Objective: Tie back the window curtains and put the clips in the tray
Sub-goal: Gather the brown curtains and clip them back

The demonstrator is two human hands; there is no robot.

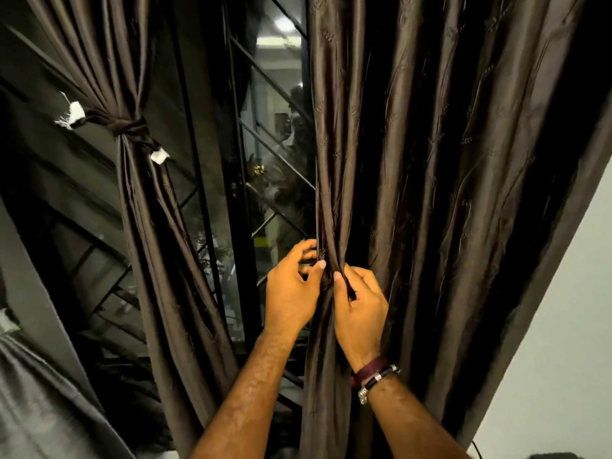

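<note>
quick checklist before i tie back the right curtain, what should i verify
1. Left curtain tied back: ok, a dark band is knotted around it.
2. Right curtain gathered: not ok, only its inner edge is bunched; the rest hangs spread.
3. Grip on the fabric: ok, left hand and right hand both pinch the same fold.
4. Tie for this curtain at hand: cannot tell, none shows.
5. Clips off this curtain: cannot tell, none visible.
6. Tray within reach: cannot tell, not in view.
</note>
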